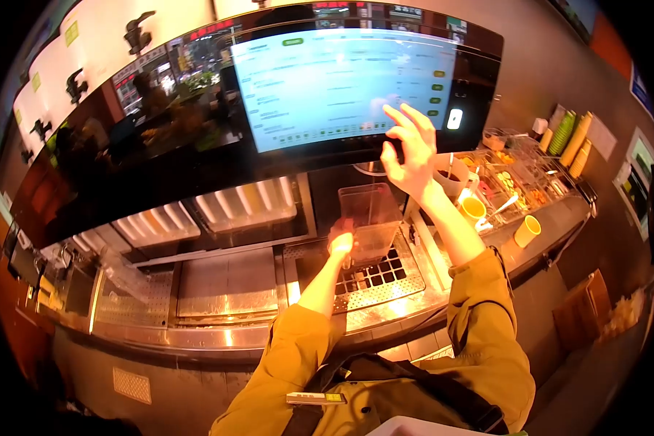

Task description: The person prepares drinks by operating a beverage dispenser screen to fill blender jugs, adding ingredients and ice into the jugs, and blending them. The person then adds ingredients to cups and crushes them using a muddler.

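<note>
My right hand is raised in front of the lit touchscreen, its fingers stretched out and apart, near the screen's lower right part. Whether a fingertip touches the glass I cannot tell. Lower down, my left hand is closed at the side of a clear plastic pitcher, where its handle would be. The pitcher stands upright over a metal drain grate in the counter. Its contents, if any, are hard to make out.
Topping containers fill a rack on the right, beside a yellow cup and stacked cups. White-handled bins sit under the screen. A steel tray is left of the grate. Dispensers with black taps line the upper left.
</note>
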Motion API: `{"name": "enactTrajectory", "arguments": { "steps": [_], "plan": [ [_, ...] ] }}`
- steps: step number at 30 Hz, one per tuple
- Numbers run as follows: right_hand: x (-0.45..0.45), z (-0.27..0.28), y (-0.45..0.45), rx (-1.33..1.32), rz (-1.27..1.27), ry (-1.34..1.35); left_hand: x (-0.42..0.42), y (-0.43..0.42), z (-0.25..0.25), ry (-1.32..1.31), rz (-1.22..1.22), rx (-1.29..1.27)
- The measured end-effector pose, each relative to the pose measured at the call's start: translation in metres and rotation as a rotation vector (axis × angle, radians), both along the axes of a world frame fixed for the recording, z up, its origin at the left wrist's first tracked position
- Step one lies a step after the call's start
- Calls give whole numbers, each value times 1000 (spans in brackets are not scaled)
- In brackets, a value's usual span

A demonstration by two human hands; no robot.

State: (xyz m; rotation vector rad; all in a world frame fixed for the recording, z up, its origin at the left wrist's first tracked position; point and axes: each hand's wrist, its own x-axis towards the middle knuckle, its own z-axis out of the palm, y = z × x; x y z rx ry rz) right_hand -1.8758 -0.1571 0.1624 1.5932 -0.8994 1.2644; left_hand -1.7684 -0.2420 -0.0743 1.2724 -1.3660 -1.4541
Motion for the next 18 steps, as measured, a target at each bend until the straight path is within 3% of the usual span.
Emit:
{"name": "enactTrajectory", "arguments": {
  "steps": [18],
  "plan": [
    [-8,23,8,48,-94,-36,6,4,12,-66,-58,69]
  ]
}}
